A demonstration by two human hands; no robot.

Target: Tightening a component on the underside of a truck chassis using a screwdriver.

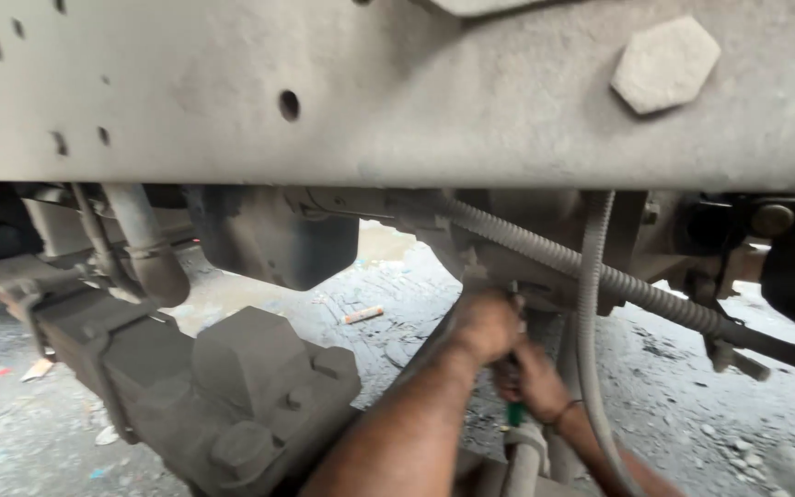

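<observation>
Hands work under the frame rail (397, 101): left hand (485, 324) and right hand (537, 379) both clench a green-handled tool (513, 412) at a fitting below the corrugated hose (591, 271). Turning it likely needs steady two-handed force.

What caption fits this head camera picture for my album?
Two hands, left hand and right hand, grip a green-handled tool under a dusty vehicle frame.

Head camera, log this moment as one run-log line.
view: under vehicle frame | left hand: gripping green-handled tool | right hand: on same tool, lower | near: corrugated hose, grey cable
</observation>
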